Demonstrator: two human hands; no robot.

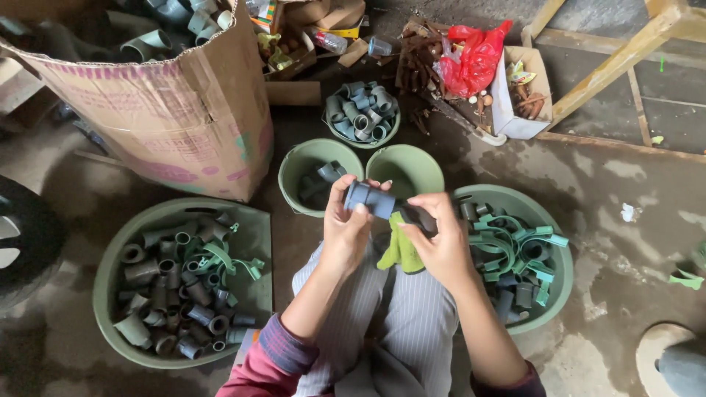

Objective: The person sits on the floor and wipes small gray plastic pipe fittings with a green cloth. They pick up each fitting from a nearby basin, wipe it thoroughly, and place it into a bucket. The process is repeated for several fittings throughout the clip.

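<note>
My left hand [346,224] grips a grey plastic pipe fitting [370,198] held over my lap. My right hand [439,239] touches the fitting's right end and pinches a yellow-green cloth [398,250] that hangs down between the two hands. Both hands are above my striped trousers [397,316], in front of two small green buckets.
A green basin [254,294] at left holds several grey fittings and green clips. Another green basin [562,283] at right holds green clips and fittings. Two small buckets [298,165] [412,169], a bowl of fittings [362,112], a large cardboard box [184,117], a red bag [474,55] and a wooden frame [618,66] lie beyond.
</note>
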